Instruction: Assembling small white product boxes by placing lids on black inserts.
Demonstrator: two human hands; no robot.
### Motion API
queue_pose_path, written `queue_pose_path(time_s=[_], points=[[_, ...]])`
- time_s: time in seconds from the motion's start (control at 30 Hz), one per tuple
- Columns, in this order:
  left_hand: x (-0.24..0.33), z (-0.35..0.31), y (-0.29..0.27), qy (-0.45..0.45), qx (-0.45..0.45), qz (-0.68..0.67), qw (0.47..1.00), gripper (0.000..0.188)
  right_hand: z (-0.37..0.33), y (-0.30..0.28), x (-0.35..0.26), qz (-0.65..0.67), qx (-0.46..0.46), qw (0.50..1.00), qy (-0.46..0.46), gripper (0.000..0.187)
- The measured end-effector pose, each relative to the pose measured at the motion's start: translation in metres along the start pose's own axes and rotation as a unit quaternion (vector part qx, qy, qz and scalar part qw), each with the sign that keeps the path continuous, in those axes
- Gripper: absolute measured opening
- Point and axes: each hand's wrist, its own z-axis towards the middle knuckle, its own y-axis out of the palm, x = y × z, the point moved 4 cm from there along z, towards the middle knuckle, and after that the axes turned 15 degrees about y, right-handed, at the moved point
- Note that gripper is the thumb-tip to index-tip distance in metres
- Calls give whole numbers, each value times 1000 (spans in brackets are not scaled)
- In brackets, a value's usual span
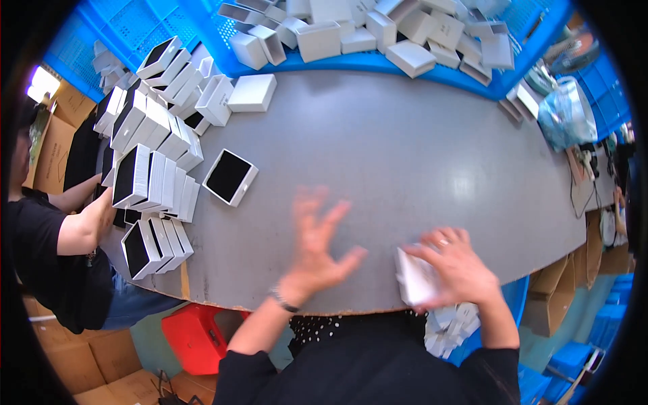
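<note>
My right hand is closed around a small white box near the front edge of the grey table. The box is blurred, and the fingers hide part of it. Over the table to its left, my left hand is smeared by motion, its fingers spread and nothing in them. Farther left lies a single white box tray with a black insert, apart from both hands.
Rows of white box trays with black inserts line the table's left side. A blue crate of white box sleeves stands at the far edge. Beside the left rows sits another person. White pieces lie below the front edge, near a red stool.
</note>
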Motion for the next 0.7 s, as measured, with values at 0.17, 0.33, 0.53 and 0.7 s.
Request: queue_pose_path(time_s=[0.17,0.33,0.53,0.7], points=[[-116,-28,-70,-160,50,311,936,59,61,-75,72,-83,84,988,101,84],[-97,-8,-55,-125,32,143,981,40,269,-148,151,-211,417,855,224,88],[-49,-28,-35,-83,-7,55,995,40,286,-125,120,-130,360,906,181,67],[-22,-30,-35,-84,-28,124,988,44,169,-31,71,427,63,866,253,46]])
